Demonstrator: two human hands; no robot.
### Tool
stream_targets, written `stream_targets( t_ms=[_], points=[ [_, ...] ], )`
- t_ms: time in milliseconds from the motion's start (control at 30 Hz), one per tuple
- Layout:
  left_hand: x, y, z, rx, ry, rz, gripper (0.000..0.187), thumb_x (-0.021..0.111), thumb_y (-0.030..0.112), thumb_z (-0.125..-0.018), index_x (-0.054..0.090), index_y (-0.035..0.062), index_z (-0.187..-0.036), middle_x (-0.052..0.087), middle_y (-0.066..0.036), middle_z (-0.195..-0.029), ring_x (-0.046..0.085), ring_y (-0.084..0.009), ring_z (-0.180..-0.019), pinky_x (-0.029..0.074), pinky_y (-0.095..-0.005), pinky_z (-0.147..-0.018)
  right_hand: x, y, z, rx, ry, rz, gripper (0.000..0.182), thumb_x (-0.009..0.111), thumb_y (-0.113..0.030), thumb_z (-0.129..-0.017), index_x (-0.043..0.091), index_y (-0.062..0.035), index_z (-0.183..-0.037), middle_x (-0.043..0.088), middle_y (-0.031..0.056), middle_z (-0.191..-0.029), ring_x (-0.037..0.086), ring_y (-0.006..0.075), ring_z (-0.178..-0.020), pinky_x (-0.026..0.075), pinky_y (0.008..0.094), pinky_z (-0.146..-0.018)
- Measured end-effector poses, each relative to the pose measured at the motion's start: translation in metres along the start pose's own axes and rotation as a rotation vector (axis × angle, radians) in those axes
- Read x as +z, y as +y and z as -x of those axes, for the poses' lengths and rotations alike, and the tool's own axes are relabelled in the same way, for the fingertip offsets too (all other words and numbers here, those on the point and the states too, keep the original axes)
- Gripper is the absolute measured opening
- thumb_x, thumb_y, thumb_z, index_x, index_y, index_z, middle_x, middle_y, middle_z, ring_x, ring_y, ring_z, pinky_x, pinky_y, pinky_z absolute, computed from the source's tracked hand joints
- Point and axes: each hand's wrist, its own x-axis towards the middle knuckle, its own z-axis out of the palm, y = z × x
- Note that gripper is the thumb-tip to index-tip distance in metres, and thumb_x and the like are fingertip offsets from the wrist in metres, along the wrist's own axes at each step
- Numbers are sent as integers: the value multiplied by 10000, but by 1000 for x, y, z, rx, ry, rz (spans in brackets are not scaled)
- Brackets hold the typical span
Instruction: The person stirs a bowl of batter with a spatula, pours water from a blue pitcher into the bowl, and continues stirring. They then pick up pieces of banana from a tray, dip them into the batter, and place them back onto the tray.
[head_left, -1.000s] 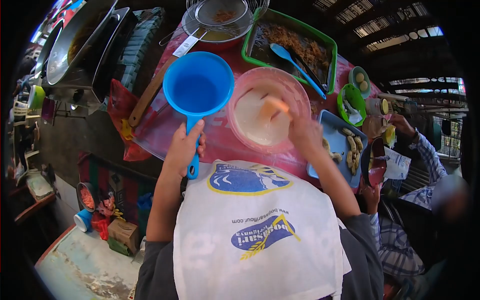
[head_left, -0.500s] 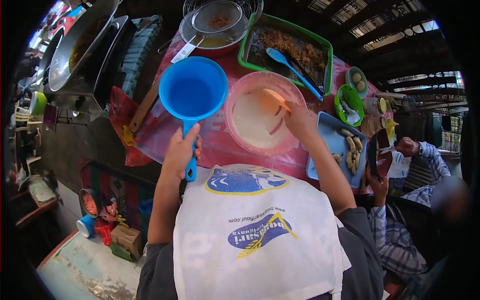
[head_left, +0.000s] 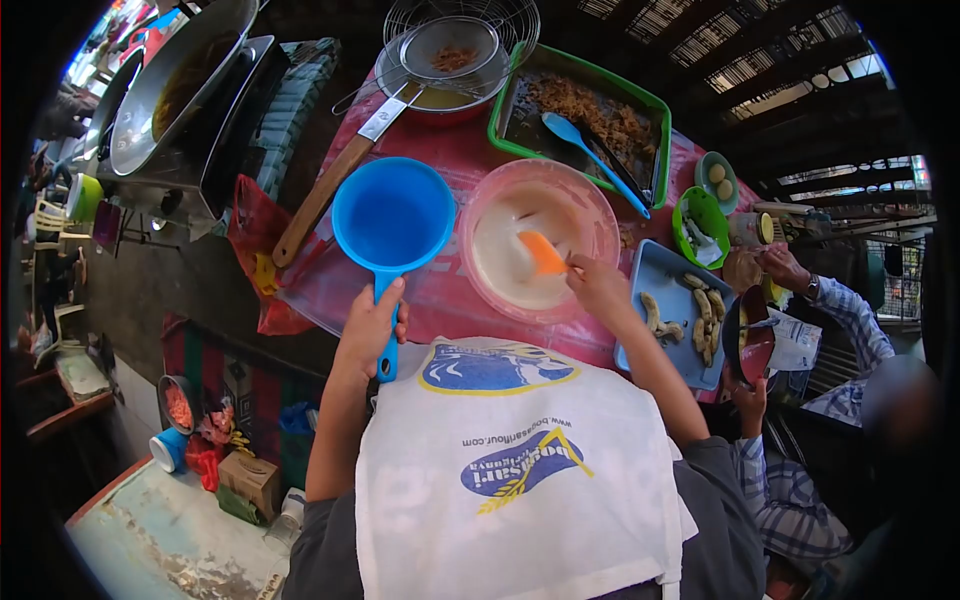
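Note:
My left hand (head_left: 370,328) is wrapped round the handle of a blue plastic dipper (head_left: 392,214), held over the table's front edge. Its round cup faces up; no contents can be made out inside. To its right stands a pink bowl (head_left: 606,235) of pale, creamy batter (head_left: 500,262). My right hand (head_left: 600,288) is closed on an orange spatula (head_left: 541,252), whose blade is at the batter. Right of the bowl lies a light blue tray (head_left: 650,262) with several peeled bananas (head_left: 705,315).
A green-rimmed tray (head_left: 667,150) of brown crumbs holds a blue spoon (head_left: 595,160). A strainer (head_left: 450,45) rests over a bowl at the back. A wok (head_left: 180,90) is on the stove at left. At right, a co-worker's hand (head_left: 748,400) holds a dark red bowl (head_left: 757,345).
The orange spatula and my right hand have moved toward the near side of the bowl, showing more of the blade. The co-worker's other hand has moved away from the dark red bowl toward the jars.

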Motion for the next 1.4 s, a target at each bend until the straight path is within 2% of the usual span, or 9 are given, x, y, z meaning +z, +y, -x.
stream_targets(
  t_ms=[267, 367, 667, 833, 967, 1067, 1167, 1233, 1400],
  points=[
    [-4, -16, 3, -5, 45, -19, 294, 537, 337, -857, 495, 59, -944, 478, -8, -631, 455, -73, -471, 385, -235, -430, 68, 21, -41, -62, 56, -716, 276, 580, -248, -767, 633, -109, -999, 631, 138, -815, 610, 248, -735, 463, 309, -683],
    [-4, -20, 2, 9, 34, -19, 295, 536, 340, -857, 491, 57, -927, 481, -11, -636, 457, -75, -471, 388, -237, -430, 14, 0, -16, 52, 46, -582, 279, 605, -218, -759, 632, -110, -1016, 638, 122, -811, 614, 215, -701, 463, 271, -655],
    [-3, -19, 0, 1, 43, -39, 360, 521, 339, -867, 488, 32, -1052, 457, 1, -619, 430, -60, -465, 375, -214, -434, -75, -45, 40, -391, 553, -190, 262, 611, -186, -739, 645, -142, -994, 642, 103, -840, 619, 222, -687, 478, 307, -612],
    [0, -10, 8, 10, 13, -25, 326, 521, 312, -872, 485, 37, -1044, 456, 3, -618, 428, -54, -466, 369, -205, -430, -15, 10, -17, -293, 508, 80, 279, 579, -145, -745, 618, -150, -1021, 637, 104, -843, 612, 265, -737, 471, 349, -653],
    [5, -4, 8, 59, -10, -31, 254, 542, 300, -857, 459, 60, -865, 480, -8, -617, 446, -62, -466, 382, -228, -414, 12, -12, -23, -249, 307, 62, 267, 586, -157, -758, 615, -155, -1023, 637, 113, -840, 610, 268, -776, 464, 365, -686],
    [12, 7, 9, 88, 5, -109, 228, 538, 267, -860, 460, 53, -860, 484, -9, -614, 449, -68, -466, 383, -233, -414, 4, -23, 5, -457, 191, 71, 272, 587, -155, -750, 616, -164, -1021, 636, 115, -809, 611, 273, -729, 466, 370, -664],
    [22, 11, 10, 148, 16, -224, 214, 530, 242, -863, 463, 39, -849, 498, -20, -617, 469, -74, -479, 393, -238, -421, -11, -9, 13, -282, 308, 55, 275, 564, -133, -751, 610, -175, -1019, 633, 96, -849, 609, 272, -711, 473, 389, -628],
    [29, 15, 9, 218, 18, -351, 214, 526, 232, -864, 465, 28, -842, 508, -30, -615, 486, -72, -497, 400, -238, -427, -16, -8, 14, -166, 199, 130, 267, 573, -162, -743, 611, -173, -1008, 636, 98, -865, 614, 274, -707, 477, 389, -635],
    [41, 8, -6, 448, 63, -642, 236, 530, 228, -850, 473, 2, -885, 571, -157, -654, 581, -286, -586, 439, -377, -517, -16, -16, 19, -158, 126, 99, 272, 574, -190, -736, 610, -175, -1005, 638, 85, -856, 617, 279, -705, 482, 384, -635]
  ],
)
